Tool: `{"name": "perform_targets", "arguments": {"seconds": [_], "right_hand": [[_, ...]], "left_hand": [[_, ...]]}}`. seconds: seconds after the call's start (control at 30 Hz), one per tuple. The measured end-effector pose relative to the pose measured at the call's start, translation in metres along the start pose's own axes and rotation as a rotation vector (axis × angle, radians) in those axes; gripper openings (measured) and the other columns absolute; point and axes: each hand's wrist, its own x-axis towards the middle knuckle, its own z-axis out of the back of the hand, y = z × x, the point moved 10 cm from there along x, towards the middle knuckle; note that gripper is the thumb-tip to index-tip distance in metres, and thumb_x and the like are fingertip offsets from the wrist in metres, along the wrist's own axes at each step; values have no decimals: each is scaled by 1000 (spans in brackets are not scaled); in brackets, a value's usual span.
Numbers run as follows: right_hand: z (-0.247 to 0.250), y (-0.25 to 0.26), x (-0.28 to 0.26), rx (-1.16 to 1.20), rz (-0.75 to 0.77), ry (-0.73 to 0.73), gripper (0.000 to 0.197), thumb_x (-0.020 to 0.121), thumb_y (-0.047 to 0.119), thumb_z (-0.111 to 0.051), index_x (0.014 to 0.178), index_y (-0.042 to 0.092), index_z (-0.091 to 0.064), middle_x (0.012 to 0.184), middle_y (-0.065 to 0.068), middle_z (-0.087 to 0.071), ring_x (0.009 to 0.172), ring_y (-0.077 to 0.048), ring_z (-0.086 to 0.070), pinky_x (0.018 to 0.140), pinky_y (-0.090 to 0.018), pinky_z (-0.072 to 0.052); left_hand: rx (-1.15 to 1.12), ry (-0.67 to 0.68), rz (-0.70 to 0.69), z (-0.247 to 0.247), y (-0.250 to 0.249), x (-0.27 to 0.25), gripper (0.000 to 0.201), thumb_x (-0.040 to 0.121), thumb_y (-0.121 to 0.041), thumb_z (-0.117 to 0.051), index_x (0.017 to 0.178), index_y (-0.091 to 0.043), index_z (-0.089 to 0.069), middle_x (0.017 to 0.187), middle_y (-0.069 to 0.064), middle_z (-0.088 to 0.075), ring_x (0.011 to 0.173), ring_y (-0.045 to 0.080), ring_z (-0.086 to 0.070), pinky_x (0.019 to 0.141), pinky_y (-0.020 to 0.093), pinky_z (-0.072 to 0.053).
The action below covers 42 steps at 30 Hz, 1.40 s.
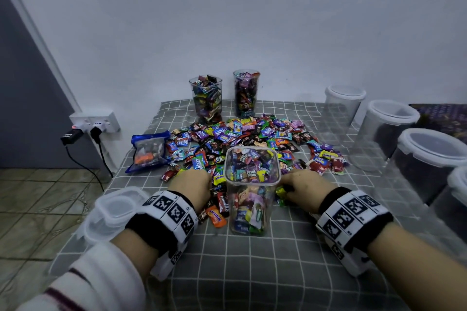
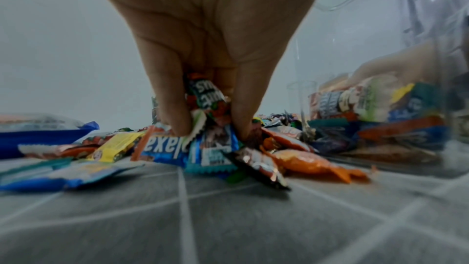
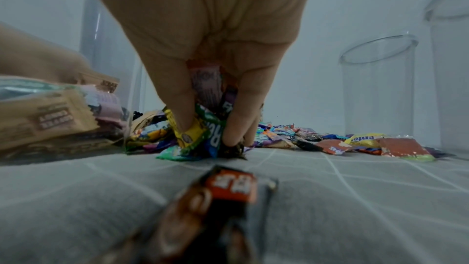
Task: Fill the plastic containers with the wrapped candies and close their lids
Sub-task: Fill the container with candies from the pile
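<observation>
A clear square plastic container [image 1: 252, 192], partly filled with wrapped candies, stands open in front of me. Behind and beside it a heap of wrapped candies [image 1: 252, 136] covers the grey checked cloth. My left hand [image 1: 192, 184] is down in the heap left of the container; in the left wrist view my left hand [image 2: 210, 125] has its fingers [image 2: 175, 111] curled round a bunch of candies [image 2: 208, 97]. My right hand [image 1: 303, 187], right of the container, also grips candies [image 3: 205, 127] between thumb and fingers [image 3: 236, 127]. Two filled open containers [image 1: 207, 98] [image 1: 246, 93] stand at the back.
Several empty clear containers with white rims [image 1: 341, 108] [image 1: 386, 131] [image 1: 429, 159] line the right side. Stacked lids [image 1: 113, 212] lie at my left wrist. A blue candy bag [image 1: 149, 151] lies left of the heap. The table's left edge drops to a tiled floor; a wall socket [image 1: 94, 122] sits there.
</observation>
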Motion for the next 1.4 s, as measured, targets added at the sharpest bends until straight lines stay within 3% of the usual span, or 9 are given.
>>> {"name": "perform_targets", "arguments": {"seconds": [0.33,0.53,0.63,0.77,0.87,1.0,1.13,1.27,1.4], "right_hand": [[22,-14,-8,110,-70,-161,29,90,19,-53,118,17,-60,117,-6,-59,107,-22,-54,88,-26,-41],[41,-19,-16,212,-97,-327,24,87,17,-59,110,12,-64,109,-6,-63,103,-25,-57,82,-28,-40],[52,-15,-20,279,-60,-417,19,85,12,-61,103,7,-65,103,-8,-63,98,-27,-57,71,-26,-31],[73,-10,-30,351,-23,-531,21,84,8,-63,104,3,-67,102,-10,-63,97,-27,-56,74,-27,-32],[99,-6,-43,441,16,-648,17,82,4,-66,99,2,-69,87,-8,-63,88,-27,-57,69,-25,-31],[127,2,-57,593,89,-770,15,79,3,-69,93,9,-71,83,-8,-67,84,-31,-62,79,-43,-49],[140,21,-64,701,174,-771,14,80,6,-69,91,14,-71,88,-7,-69,85,-28,-63,80,-50,-50],[136,46,-68,691,261,-728,14,80,4,-69,92,11,-71,100,-6,-69,92,-24,-63,85,-45,-49],[126,67,-68,583,332,-711,14,78,1,-69,91,6,-71,103,-5,-68,97,-12,-59,88,-25,-43]], "left_hand": [[-198,-149,35,20,13,-2,19,88,-33,-61,98,-17,-64,102,4,-65,99,23,-58,80,31,-45],[-294,-293,57,39,26,-14,20,90,-30,-59,103,-16,-66,102,3,-66,98,22,-59,82,33,-46],[-374,-346,66,47,31,-20,20,89,-31,-61,100,-16,-67,97,3,-66,93,22,-59,80,33,-47],[-483,-403,81,54,36,-27,18,87,-30,-64,95,-15,-67,89,4,-66,89,23,-61,78,32,-47],[-577,-439,69,62,38,-31,17,86,-29,-66,95,-15,-67,80,2,-63,80,21,-62,71,30,-47],[-696,-503,55,76,39,-38,14,85,-25,-68,94,-15,-68,68,-6,-57,61,10,-55,55,21,-37],[-709,-544,46,88,36,-41,11,84,-27,-68,88,-17,-65,65,-8,-52,59,4,-47,51,17,-30],[-725,-537,45,88,33,-42,13,84,-29,-68,89,-17,-65,66,-7,-53,62,10,-48,56,25,-31],[-748,-524,41,87,32,-43,10,84,-29,-68,86,-21,-63,66,-8,-53,62,11,-49,56,26,-31]]}}
